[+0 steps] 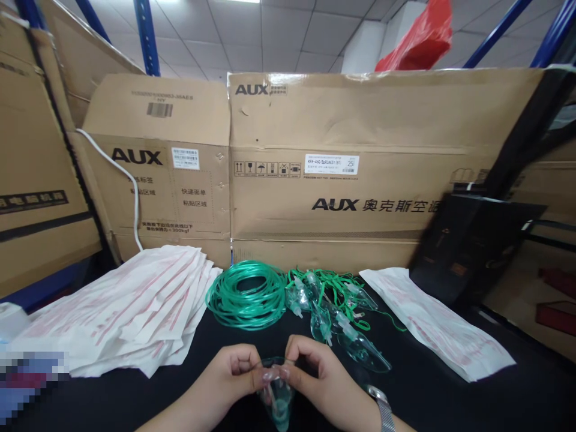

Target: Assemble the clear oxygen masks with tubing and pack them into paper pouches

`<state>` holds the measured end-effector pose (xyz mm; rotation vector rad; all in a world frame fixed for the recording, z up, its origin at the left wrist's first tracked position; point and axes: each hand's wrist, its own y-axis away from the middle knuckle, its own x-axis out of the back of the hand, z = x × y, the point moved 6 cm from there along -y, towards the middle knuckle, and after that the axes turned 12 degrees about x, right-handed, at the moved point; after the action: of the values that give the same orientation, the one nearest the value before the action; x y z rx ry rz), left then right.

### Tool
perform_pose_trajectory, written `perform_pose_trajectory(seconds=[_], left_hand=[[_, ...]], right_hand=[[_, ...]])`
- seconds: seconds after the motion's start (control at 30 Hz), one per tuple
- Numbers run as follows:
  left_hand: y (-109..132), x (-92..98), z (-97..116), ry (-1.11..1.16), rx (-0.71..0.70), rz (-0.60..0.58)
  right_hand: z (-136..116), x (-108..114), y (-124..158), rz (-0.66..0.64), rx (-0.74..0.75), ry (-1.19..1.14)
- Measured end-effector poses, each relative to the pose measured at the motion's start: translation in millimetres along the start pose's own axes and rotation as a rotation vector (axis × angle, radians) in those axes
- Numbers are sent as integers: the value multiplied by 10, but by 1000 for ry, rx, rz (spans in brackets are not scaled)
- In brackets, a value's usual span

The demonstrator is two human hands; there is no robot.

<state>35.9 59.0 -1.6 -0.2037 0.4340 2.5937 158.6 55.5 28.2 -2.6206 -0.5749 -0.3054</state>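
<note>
My left hand [234,375] and my right hand [315,375] meet at the bottom centre, both pinching the top of a clear green-tinted mask [275,396] that hangs between them over the black table [450,396]. Just beyond my hands lies a pile of several similar clear masks [337,318] with green straps. A coil of green tubing [247,294] rests to their left.
A fanned stack of white paper pouches [130,306] lies at the left, and a single white pouch [436,324] at the right. Large AUX cardboard boxes [360,168] wall off the back. A black bag [468,246] leans at the right.
</note>
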Motion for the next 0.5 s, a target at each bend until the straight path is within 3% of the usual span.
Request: perform_pose_trajectory(seconds=[0.27, 0.4, 0.5], left_hand=[[43, 14, 51, -15, 4, 12], [14, 6, 2, 0, 9, -38], [21, -5, 14, 9, 20, -31]], right_hand=[[119, -91, -29, -42, -110, -299], [166, -119, -23, -136, -155, -347], [139, -85, -33, -114, -149, -374]])
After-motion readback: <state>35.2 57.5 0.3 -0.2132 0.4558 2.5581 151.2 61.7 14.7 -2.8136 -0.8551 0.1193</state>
